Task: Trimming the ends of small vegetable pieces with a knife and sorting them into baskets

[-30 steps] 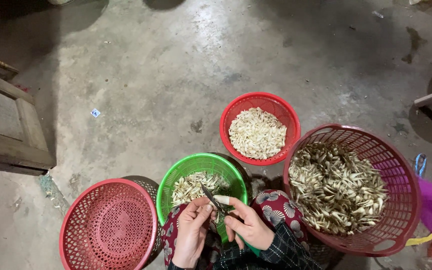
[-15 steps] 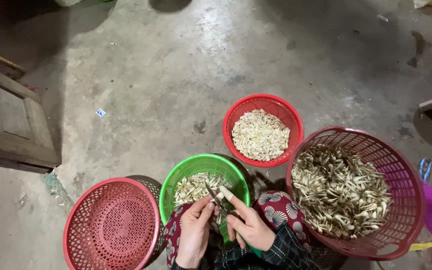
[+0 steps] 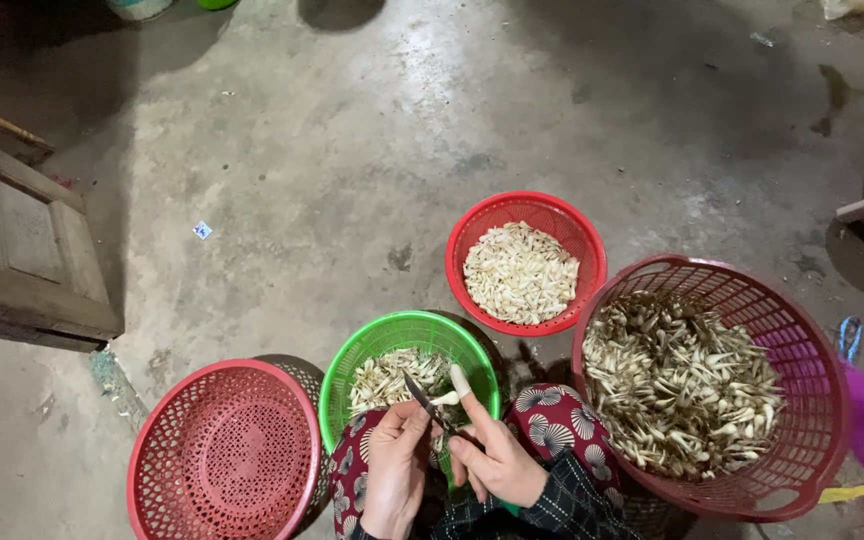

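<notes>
Your right hand fingers clamp a knife, left hand fingers pinch a white piece over the green basket, red baskets crowding both sides.

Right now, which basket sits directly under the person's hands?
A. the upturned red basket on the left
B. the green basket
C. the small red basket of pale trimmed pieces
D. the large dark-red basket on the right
B: both the left hand and the right hand, with the small knife between them, are over the near rim of the green basket.
</notes>
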